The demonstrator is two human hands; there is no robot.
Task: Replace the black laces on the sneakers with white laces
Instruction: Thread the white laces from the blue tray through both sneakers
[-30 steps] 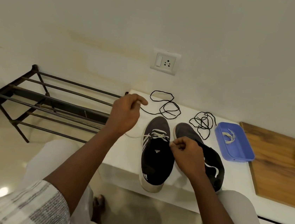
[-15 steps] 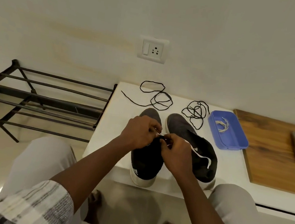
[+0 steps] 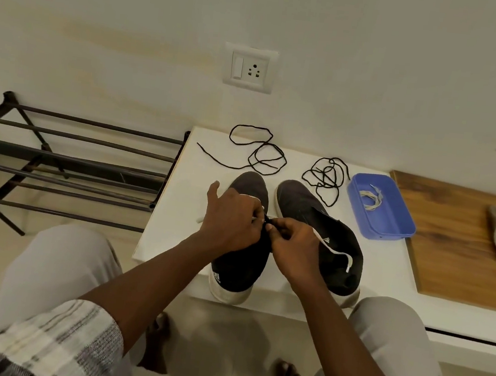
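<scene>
Fingers [image 3: 260, 217] of my left hand [image 3: 230, 220] and right hand [image 3: 295, 246] pinched shut on the white lace [image 3: 336, 255] over the left sneaker [image 3: 239, 267]. Two black laces [image 3: 260, 153] lay loose on the desk [image 3: 168, 228].

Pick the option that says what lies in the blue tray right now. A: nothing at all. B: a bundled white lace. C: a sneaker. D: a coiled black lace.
B: the blue tray holds a small bundle of white lace, while the two black laces lie loose on the white table behind the sneakers.
</scene>
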